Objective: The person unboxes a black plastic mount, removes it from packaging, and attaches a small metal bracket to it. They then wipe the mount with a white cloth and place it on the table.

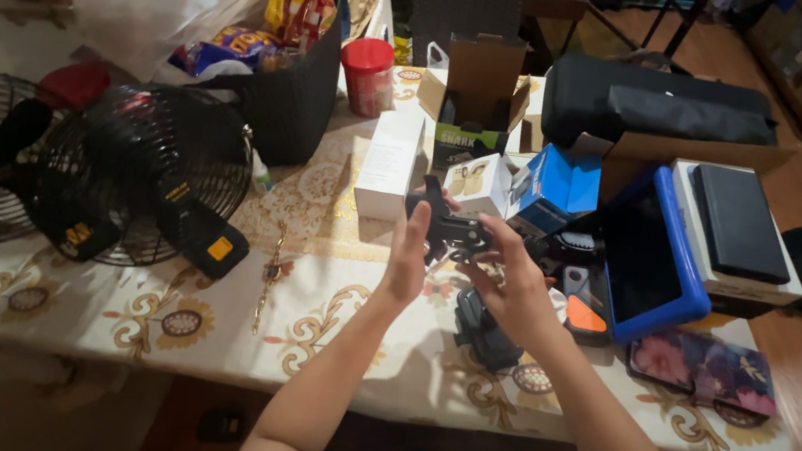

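Hovering above the table, a black plastic bracket (pixel 448 229) sits pinched between the left hand (pixel 409 257) and right hand (pixel 515 284), fingers curled round it, hiding its lower half. Beneath the fingers, another dark gadget (pixel 484 336) is indistinct; boxes (pixel 516 183) crowd just beyond them.

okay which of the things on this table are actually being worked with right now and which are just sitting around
In hand:
- black clamp-like mount, held up between the left hand and right hand
- dark gadget on the table just below the hands

Lying about:
- black fan
- white box
- open cardboard box
- blue box
- blue-cased tablet
- red-lidded jar
- floral pouch
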